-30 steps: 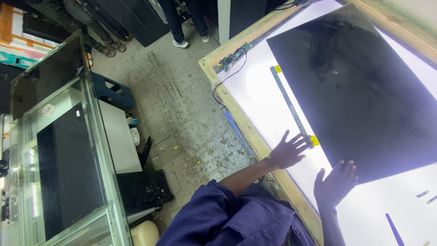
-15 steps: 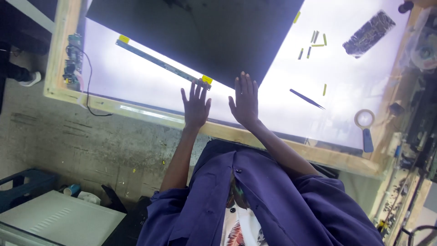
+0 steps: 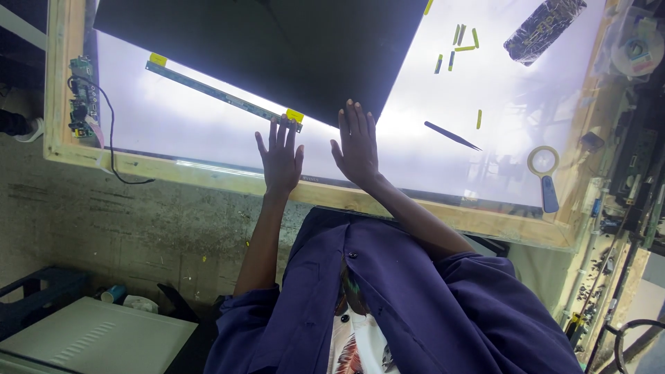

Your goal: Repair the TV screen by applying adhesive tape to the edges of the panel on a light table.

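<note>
I saw both hands flat on the lit white surface of the table (image 3: 208, 131), palms down and fingers spread, neither one gripping anything. The left hand (image 3: 280, 158) lay at about 9 o'clock from the right hand (image 3: 358, 145), the two just beside each other but apart.

The large dark panel (image 3: 277, 48) lay at 12 o'clock from both hands, covering the upper part of the lit surface. Its near corner pointed down between them, and the right hand's fingertips (image 3: 350, 109) reached that corner's edge; I could not tell whether they pressed on it or only met it. A long narrow circuit strip (image 3: 222, 95) ran along the panel's lower edge, from 10 o'clock of the left hand down to a yellow tab (image 3: 295, 115) just at that hand's fingertips.

At 3 o'clock from the right hand, well apart, lay dark tweezers (image 3: 451, 136); beyond them, near the wooden frame (image 3: 443, 216), a magnifying glass (image 3: 544, 173). Small yellow-green strips (image 3: 463, 38) were scattered at 1 o'clock. A small circuit board (image 3: 82, 97) sat on the frame at far 9 o'clock.
</note>
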